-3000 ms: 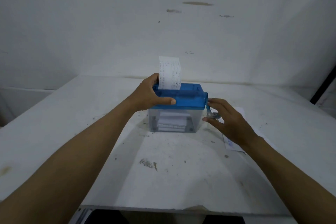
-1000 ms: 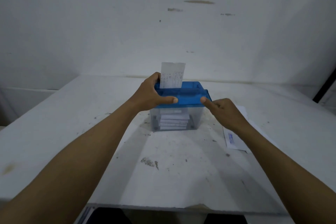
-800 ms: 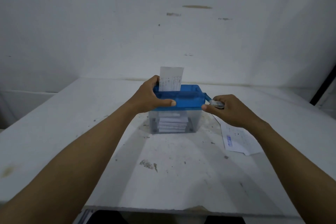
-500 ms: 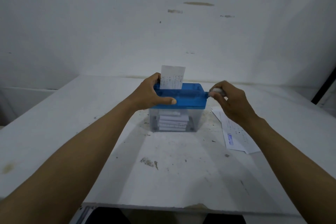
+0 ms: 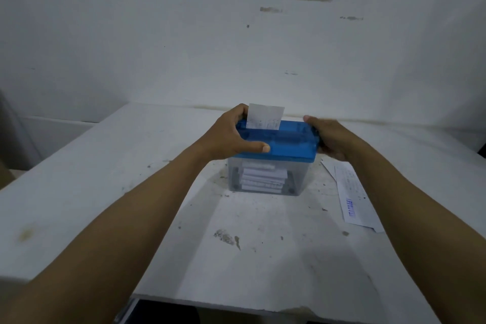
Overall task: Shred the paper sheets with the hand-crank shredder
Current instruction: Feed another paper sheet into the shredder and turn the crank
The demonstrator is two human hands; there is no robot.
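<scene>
Midway: left hand point(image 5: 228, 137) fingers clamp the shredder point(image 5: 284, 146), sheet point(image 5: 265, 116) partly fed; right hand point(image 5: 332, 139) blurred by the hidden crank, grip unclear. Next: steady turns.

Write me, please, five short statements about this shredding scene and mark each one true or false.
1. The left hand grips the hand-crank shredder by its blue top. True.
2. A paper sheet stands upright in the slot. True.
3. The clear bin is empty. False: it holds paper strips.
4. The spare sheets lie on the table to the left of the shredder. False: they lie to its right.
5. The right hand rests flat on the table, far from the shredder. False: it is up against the shredder's right end, blurred.
</scene>
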